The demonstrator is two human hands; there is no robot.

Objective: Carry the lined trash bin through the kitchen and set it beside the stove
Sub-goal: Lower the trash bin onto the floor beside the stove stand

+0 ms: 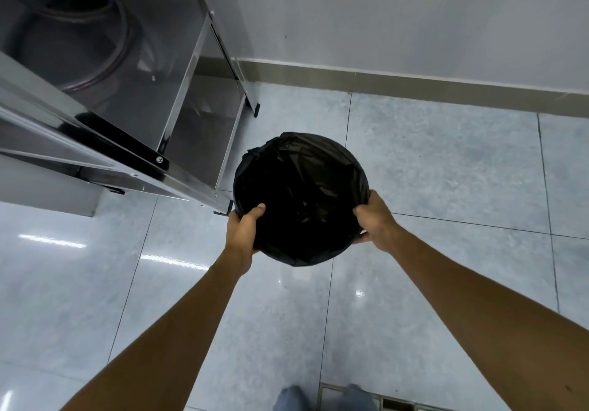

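Note:
A round trash bin (pixel 301 184) lined with a black plastic bag fills the middle of the head view, seen from straight above. My left hand (pixel 243 229) grips its near left rim, thumb over the liner. My right hand (pixel 376 219) grips the near right rim the same way. The bin sits close to the right front leg of a stainless steel stand (pixel 178 168); whether it rests on the floor or hangs just above it I cannot tell.
The steel stand has a lower shelf with a coiled hose (pixel 95 37) on it. A white wall with a beige baseboard (pixel 414 82) runs behind the bin. Glossy grey floor tiles (pixel 446 171) spread to the right. A floor drain grate (pixel 392 402) lies by my feet.

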